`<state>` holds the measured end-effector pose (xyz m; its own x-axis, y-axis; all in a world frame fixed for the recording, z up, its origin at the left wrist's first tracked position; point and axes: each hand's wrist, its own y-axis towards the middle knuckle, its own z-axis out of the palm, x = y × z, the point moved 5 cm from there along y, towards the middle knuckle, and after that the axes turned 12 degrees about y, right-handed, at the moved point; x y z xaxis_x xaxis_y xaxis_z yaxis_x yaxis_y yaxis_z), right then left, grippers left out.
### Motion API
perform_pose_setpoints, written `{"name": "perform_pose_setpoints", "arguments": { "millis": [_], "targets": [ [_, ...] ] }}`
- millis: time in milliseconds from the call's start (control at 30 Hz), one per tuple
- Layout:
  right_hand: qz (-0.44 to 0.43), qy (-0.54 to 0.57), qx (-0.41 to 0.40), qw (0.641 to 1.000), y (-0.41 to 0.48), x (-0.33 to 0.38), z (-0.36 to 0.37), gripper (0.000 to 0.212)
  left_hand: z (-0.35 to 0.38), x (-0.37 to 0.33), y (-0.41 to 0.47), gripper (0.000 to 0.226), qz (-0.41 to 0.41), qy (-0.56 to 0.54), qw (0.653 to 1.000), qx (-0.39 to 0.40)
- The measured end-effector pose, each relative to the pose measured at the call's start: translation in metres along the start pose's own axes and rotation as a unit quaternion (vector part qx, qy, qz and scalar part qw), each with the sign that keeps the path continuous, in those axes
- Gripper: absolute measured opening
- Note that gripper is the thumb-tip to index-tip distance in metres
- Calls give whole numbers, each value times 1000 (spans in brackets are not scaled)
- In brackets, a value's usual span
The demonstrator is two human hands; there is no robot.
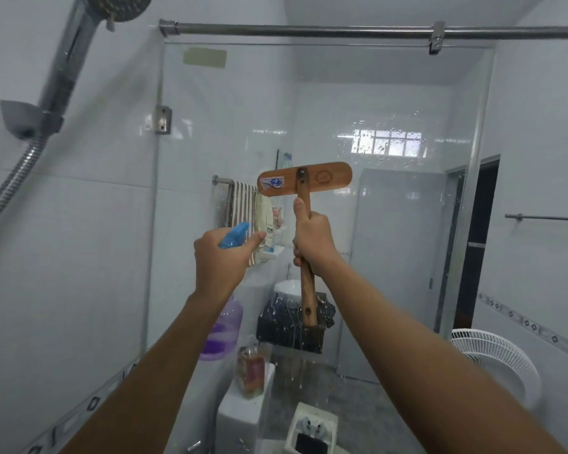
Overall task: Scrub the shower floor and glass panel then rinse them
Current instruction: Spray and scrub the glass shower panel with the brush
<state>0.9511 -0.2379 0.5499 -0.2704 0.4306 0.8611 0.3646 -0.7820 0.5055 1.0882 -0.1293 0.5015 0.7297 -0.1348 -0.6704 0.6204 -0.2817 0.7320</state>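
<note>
The glass panel (407,224) stands straight ahead, hung from a metal rail (309,30) along its top edge and beaded with droplets and pale runs of water; both arms reach up toward it. The right hand (312,239) is wrapped in a fist around the handle of a wooden scrub brush (304,178), thumb lying up along the shaft; the brush stands upright, its flat back to the camera and its head raised in front of the glass (whether the bristles actually touch the pane cannot be told). The left hand (220,260) grips the neck of a spray bottle (225,332), fingers curled round it and thumb stretched out to the right; the blue trigger head pokes up above the knuckles, and the purple body hangs below the wrist, just left of the brush handle.

On the wall to the left a shower head (118,4) sits in its bracket, with a ribbed metal hose (10,188) trailing down; seen through the glass are a striped towel (240,198) on a bar, a dark speckled bundle (286,326) behind the brush handle, and a white fan (495,362) at lower right.
</note>
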Motion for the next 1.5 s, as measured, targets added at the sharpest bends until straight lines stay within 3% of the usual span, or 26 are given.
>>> {"name": "perform_pose_setpoints", "arguments": {
  "millis": [200,400,500,867,1000,1233,1333,1500],
  "targets": [
    [-36,-17,7,999,19,-4,30,51,-14,-11,7,37,38,17,997,-71],
    [33,27,-6,999,-64,-144,30,59,-22,2,2,36,51,27,995,-79],
    [62,29,-13,998,-99,-178,25,48,-25,15,-4,33,50,41,995,-73],
    [-9,-7,13,1000,26,-35,53,64,-13,22,-10,30,37,53,997,-44],
    [-18,-34,22,999,-7,-72,41,50,-1,29,-14,29,31,46,998,-32],
    [50,-15,11,999,-108,-204,-14,50,13,39,-33,30,17,33,999,-23],
    [23,-34,9,999,-95,-180,-28,49,24,37,-44,30,17,31,999,-11],
    [-49,-28,-42,998,-31,-78,-44,52,40,26,-57,27,29,36,999,-19]
  ]
}}
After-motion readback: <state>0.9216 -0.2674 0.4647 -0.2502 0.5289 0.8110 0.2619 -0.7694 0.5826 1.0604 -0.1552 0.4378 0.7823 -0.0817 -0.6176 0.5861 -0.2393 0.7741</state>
